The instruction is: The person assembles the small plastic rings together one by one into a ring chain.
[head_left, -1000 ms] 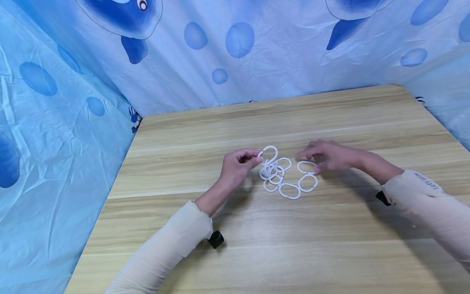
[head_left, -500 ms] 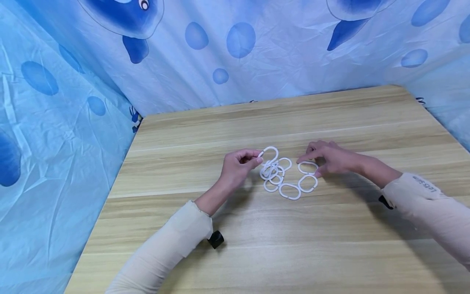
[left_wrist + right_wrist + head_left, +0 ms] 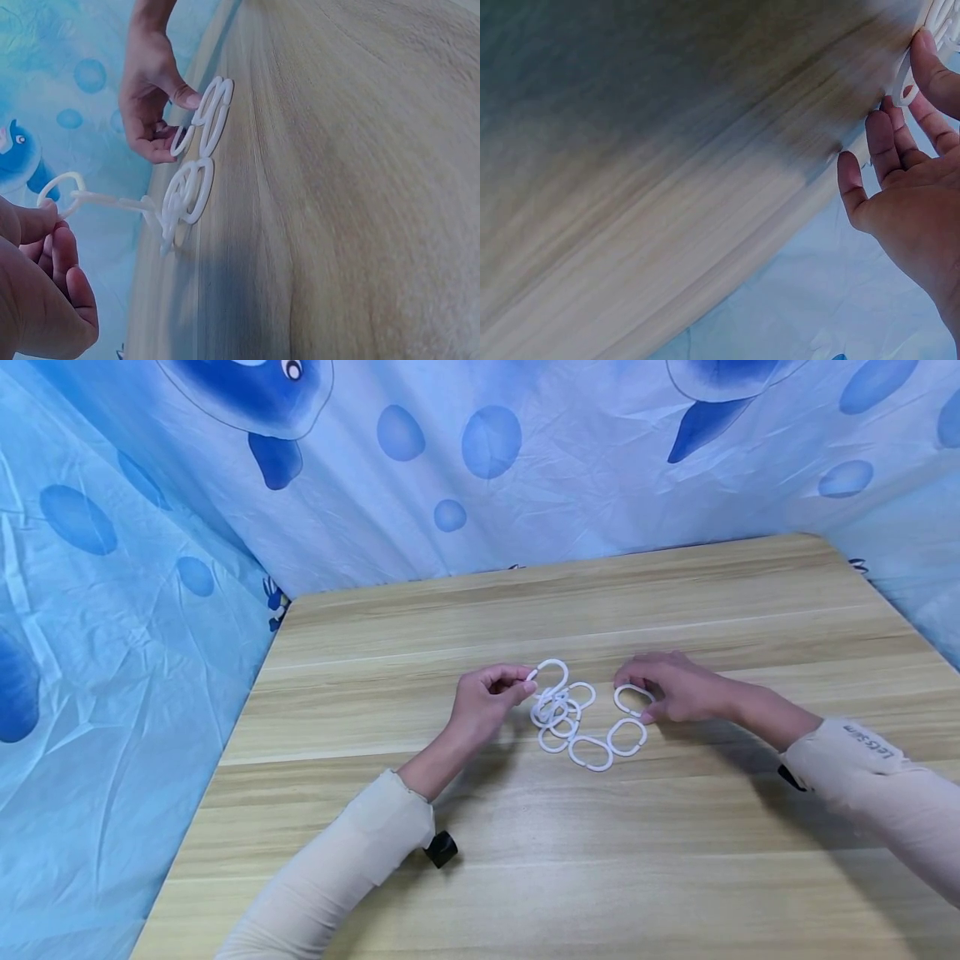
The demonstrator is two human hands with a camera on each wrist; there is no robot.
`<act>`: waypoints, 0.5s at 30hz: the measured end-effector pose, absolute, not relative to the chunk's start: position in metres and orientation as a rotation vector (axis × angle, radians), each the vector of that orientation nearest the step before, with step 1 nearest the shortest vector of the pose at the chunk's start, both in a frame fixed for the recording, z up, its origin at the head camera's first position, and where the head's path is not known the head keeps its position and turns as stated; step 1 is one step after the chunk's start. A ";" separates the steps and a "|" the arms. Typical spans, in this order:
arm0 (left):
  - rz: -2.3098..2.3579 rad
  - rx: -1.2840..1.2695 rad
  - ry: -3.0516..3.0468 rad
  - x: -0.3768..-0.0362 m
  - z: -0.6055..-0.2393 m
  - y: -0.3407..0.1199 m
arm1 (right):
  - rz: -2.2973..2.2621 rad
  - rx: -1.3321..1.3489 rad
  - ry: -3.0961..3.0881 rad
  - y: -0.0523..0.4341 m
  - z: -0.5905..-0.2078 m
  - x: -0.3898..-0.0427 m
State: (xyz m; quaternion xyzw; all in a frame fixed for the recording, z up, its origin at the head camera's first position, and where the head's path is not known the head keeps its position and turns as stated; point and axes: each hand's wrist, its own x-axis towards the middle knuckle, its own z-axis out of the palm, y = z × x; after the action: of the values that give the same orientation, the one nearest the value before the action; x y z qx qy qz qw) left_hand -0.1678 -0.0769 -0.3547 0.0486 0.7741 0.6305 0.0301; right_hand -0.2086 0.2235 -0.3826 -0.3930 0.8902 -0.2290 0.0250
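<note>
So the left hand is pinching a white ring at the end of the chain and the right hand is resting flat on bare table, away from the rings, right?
Not quite. The left hand does pinch a white ring, but the right hand is not clear of the rings: its fingers grip another ring, as the head view shows.

The head view looks down from above at the light wooden table point(image 3: 525, 827), both hands mid-frame. The left wrist view skims the tabletop, close, rotated sideways. The right wrist view sits nearer still. All share the white plastic rings point(image 3: 581, 722).
</note>
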 end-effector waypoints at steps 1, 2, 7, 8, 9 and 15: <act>1.946 0.150 2.384 -0.168 -0.355 -0.077 | -0.705 -1.211 2.754 0.223 -0.382 -0.208; 1.949 0.152 2.382 -0.168 -0.355 -0.077 | -0.701 -1.206 2.758 0.223 -0.382 -0.207; 1.939 0.148 2.371 -0.166 -0.351 -0.077 | -0.660 -1.212 2.795 0.222 -0.383 -0.204; 1.937 0.147 2.371 -0.166 -0.351 -0.077 | -0.648 -1.213 2.805 0.222 -0.384 -0.203; 1.935 0.144 2.371 -0.166 -0.351 -0.077 | -0.637 -1.214 2.814 0.222 -0.384 -0.202; 1.954 0.142 2.374 -0.168 -0.357 -0.077 | -0.589 -1.204 2.864 0.223 -0.383 -0.198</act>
State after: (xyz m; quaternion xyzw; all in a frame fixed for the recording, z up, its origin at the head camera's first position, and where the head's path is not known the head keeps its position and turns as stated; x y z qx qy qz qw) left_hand -0.1679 -0.0768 -0.3565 0.0461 0.7709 0.6344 0.0320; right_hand -0.1980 0.2233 -0.3827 -0.3807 0.9057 -0.1862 -0.0104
